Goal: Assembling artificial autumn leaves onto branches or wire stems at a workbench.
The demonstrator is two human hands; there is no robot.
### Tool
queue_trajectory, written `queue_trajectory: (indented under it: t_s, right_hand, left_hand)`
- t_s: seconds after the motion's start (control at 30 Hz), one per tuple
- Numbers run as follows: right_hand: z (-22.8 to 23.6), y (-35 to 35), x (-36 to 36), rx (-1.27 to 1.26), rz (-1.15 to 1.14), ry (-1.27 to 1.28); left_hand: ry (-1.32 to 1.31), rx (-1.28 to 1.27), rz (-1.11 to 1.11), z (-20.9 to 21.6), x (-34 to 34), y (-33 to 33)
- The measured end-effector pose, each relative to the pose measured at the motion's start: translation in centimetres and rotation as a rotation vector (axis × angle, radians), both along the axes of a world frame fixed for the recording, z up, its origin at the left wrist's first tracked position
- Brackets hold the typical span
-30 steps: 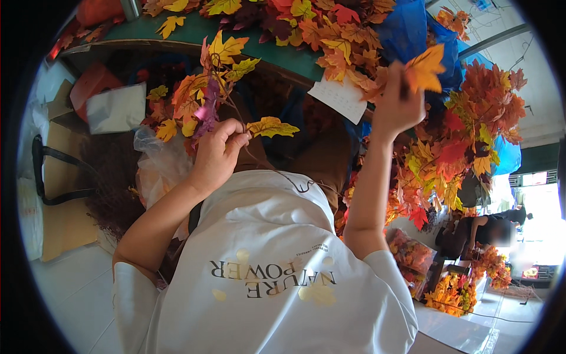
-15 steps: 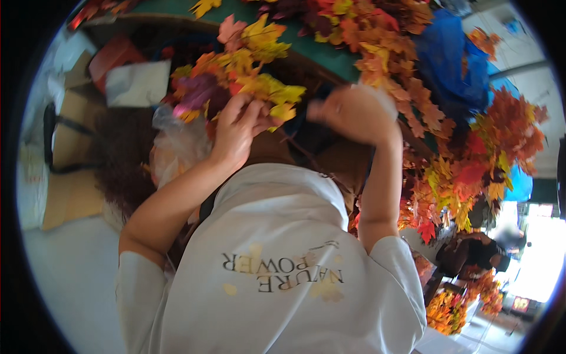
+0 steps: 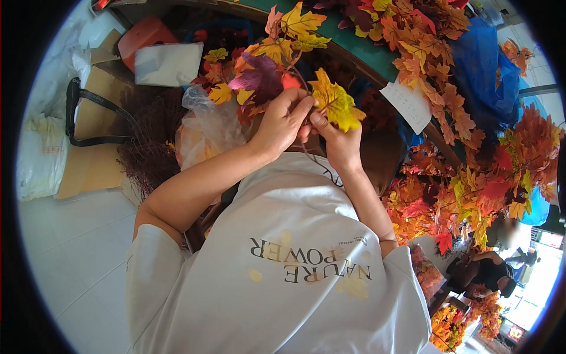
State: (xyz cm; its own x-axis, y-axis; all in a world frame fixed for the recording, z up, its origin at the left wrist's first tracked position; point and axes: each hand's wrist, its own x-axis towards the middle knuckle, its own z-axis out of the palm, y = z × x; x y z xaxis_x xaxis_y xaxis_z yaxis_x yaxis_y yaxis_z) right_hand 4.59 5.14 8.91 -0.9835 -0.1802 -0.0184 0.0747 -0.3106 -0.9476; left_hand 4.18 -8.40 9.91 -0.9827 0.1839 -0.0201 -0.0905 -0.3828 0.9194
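Note:
My left hand (image 3: 282,123) is closed in a pinch around the thin brown stem of an artificial maple-leaf spray (image 3: 259,79), with purple, orange and yellow leaves fanning out beyond it. Fingertip to fingertip with it, my right hand (image 3: 341,141) pinches at the base of a yellow-green maple leaf (image 3: 337,100). That leaf stands just above my right thumb, beside the stem. Below the hands the stem's bare end (image 3: 306,150) hangs in front of the white shirt. The exact join between leaf and stem is hidden by my fingers.
Leaf garlands (image 3: 413,35) drape over a green-topped table (image 3: 371,56) ahead, with a white paper (image 3: 408,106) at its edge. A blue plastic bag (image 3: 483,71) is at right. On the left are a cardboard box (image 3: 88,147), dark twigs (image 3: 150,130) and a clear bag (image 3: 209,118). Another person (image 3: 489,271) is farther right.
My right hand, blurred and apart before, has come in to meet my left hand at the stem. A yellow-green leaf now stands by its fingers. The whole view has shifted slightly.

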Motion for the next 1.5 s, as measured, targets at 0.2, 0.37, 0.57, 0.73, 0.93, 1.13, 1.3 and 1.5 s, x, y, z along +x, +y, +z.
queue_trajectory:
  t_s: [0.2, 0.37, 0.57, 0.73, 0.93, 1.13, 1.3, 1.5]
  right_hand:
    - [-1.2, 4.2, -3.3, -0.607, -0.499, -0.020]
    - [2.8, 11.5, -2.5, 0.206, -0.634, 0.538]
    - [8.4, 17.9, -2.5, 0.980, 0.170, 0.357]
    - [11.8, 22.3, -6.6, 0.798, -0.558, 0.404]
    - [11.2, 29.1, -13.0, 1.552, -0.780, 0.372]
    - [13.3, 20.5, -13.2, 2.053, -0.423, 0.286]
    - [10.7, 16.6, -17.1, 1.470, -0.438, 0.705]
    - [5.6, 15.3, -26.0, 1.850, -0.279, 0.896]
  left_hand:
    - [-0.178, 0.140, -0.159, 0.4, 1.1, -0.1]
    - [-0.196, 0.155, -0.238, 2.3, 1.7, 0.2]
    - [-0.201, 0.365, -0.232, 0.4, 0.5, -0.4]
    - [-0.267, 0.323, -0.067, 1.2, 0.0, -0.4]
    - [-0.267, 0.225, -0.084, 1.2, -0.2, -1.0]
    - [-0.306, 0.216, -0.142, 1.5, -0.2, -1.6]
    - [-0.298, 0.218, -0.169, 2.0, -0.3, -1.9]
    - [-0.259, 0.148, -0.111, 2.2, -1.0, -2.2]
